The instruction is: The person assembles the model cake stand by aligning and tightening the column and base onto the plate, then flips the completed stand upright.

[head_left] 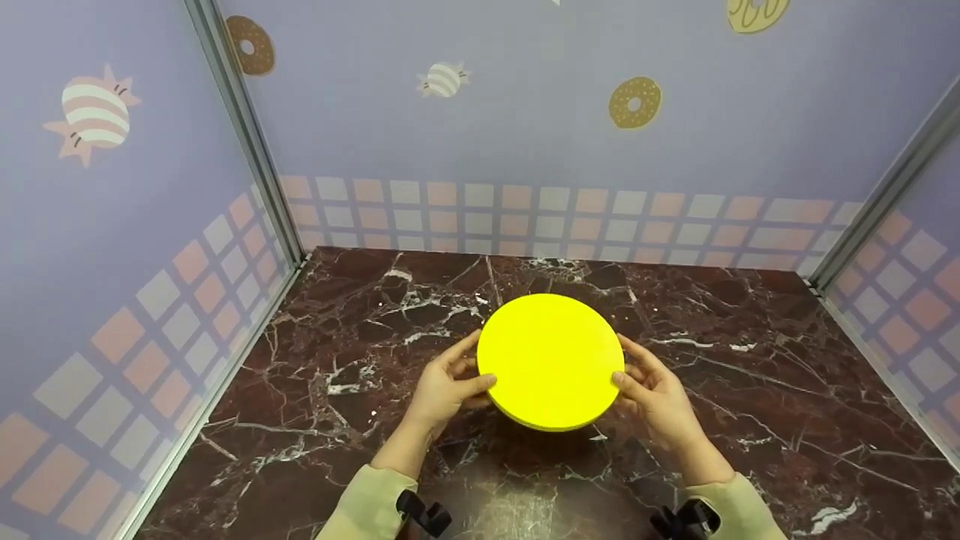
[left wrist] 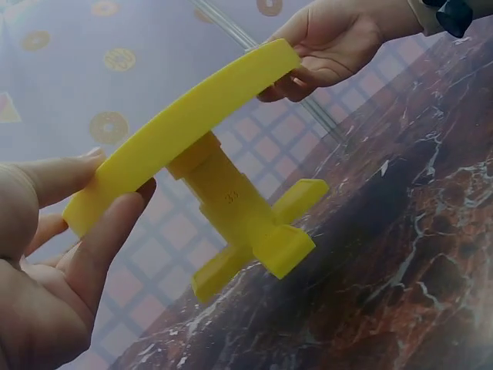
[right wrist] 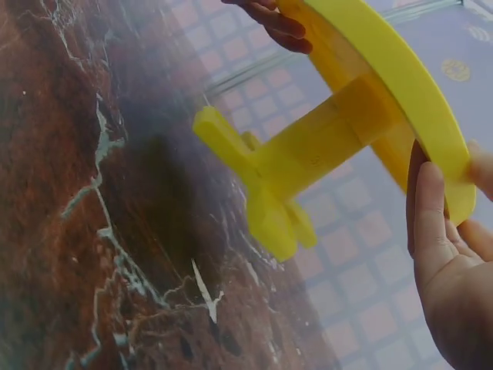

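Observation:
Between both hands is a yellow toy table (head_left: pixel 551 361) with a round top, seen from above in the head view. My left hand (head_left: pixel 444 386) grips the top's left rim, thumb on the upper face and fingers below. On the opposite rim, my right hand (head_left: pixel 655 390) pinches it the same way. The wrist views show a thick central post (left wrist: pixel 231 196) under the top, ending in a base with several splayed feet (right wrist: pixel 269 223). In the left wrist view the feet hang close over the marble surface, and the toy table tilts there.
A dark red marble-patterned tabletop (head_left: pixel 360 322) with white veins lies below. Lilac panels with candy and donut prints (head_left: pixel 525 127) stand at the back, left and right, joined by metal corner posts (head_left: pixel 247 127). Small pale specks dot the tabletop.

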The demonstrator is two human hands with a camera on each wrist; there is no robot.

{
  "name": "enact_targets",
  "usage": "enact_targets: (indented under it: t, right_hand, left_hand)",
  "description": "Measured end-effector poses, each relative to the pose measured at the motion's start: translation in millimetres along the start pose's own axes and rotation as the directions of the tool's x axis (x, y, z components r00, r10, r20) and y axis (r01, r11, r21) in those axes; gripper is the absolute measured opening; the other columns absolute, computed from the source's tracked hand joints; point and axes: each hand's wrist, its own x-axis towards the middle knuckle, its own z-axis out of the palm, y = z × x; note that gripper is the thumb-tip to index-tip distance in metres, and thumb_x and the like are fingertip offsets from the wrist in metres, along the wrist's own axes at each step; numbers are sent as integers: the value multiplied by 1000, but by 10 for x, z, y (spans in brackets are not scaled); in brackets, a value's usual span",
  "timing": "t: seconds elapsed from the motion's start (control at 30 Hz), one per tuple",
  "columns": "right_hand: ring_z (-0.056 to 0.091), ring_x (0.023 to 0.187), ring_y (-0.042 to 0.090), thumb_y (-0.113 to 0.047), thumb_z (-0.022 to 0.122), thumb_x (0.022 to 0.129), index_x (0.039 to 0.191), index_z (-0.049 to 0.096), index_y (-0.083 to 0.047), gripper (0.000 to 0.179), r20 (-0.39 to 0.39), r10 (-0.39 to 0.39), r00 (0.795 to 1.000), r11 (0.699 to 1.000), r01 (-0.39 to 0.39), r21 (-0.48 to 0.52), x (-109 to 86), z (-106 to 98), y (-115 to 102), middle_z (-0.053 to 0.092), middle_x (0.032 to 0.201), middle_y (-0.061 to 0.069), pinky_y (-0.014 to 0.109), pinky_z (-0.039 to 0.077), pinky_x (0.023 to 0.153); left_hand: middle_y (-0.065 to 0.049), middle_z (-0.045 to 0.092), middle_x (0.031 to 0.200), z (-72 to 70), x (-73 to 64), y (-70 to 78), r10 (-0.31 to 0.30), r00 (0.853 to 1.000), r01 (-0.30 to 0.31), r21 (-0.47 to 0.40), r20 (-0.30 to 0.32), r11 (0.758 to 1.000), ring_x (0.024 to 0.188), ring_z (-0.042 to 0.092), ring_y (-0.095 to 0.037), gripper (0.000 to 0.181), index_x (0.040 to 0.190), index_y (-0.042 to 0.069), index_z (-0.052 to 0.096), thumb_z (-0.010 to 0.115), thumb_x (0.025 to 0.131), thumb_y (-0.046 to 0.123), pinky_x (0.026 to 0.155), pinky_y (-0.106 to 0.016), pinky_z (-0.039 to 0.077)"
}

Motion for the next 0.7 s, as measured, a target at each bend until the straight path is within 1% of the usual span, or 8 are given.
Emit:
enact_targets:
  t: [0.1,0.17,0.23,0.4,0.53,0.7]
  right_hand:
    - [71,82,9,2,55,103,161,27,-1,65,6,44,999,999,-44,22,6,-12,20,72,104,2,18,60,67]
    - [73,86,10,0,55,104,161,26,-1,65,11,66,998,997,-66,28,7,-21,32,71,104,2,21,63,72]
    - [73,89,10,-1,55,104,162,25,-1,65,10,80,997,997,-81,22,9,-30,43,70,103,0,23,64,75]
    - [74,92,9,-5,55,105,163,21,1,67,38,96,995,995,-96,8,12,-62,78,70,105,-2,24,64,79]
    - [74,91,9,-7,56,106,163,19,1,68,56,106,993,994,-106,10,19,-66,88,71,105,-3,23,64,79]
    - [74,90,8,-9,56,106,163,19,0,68,62,118,991,993,-119,12,26,-60,86,71,106,-4,23,63,80]
  left_hand:
    - [-18,73,120,11,3,-38,-20,999,20,-21,-28,1000,88,77,-15,77,159,4,38,76,91,3,74,-35,66]
    - [-18,73,120,16,8,-55,-28,999,27,-34,-40,999,89,77,-16,76,158,3,39,76,92,4,75,-35,66]
    - [-19,72,122,19,14,-71,-37,998,34,-44,-48,998,90,77,-16,75,158,3,40,76,92,4,76,-37,66]
    - [-18,74,119,20,29,-107,-52,997,49,-45,-62,998,86,77,-16,74,157,2,40,75,92,3,78,-43,65]
    - [-15,74,118,18,39,-122,-68,994,63,-57,-80,996,85,76,-15,73,156,4,42,75,92,3,75,-37,66]
    - [-17,73,120,12,43,-131,-75,993,69,-66,-91,995,84,76,-14,72,157,2,41,74,93,4,70,-31,66]
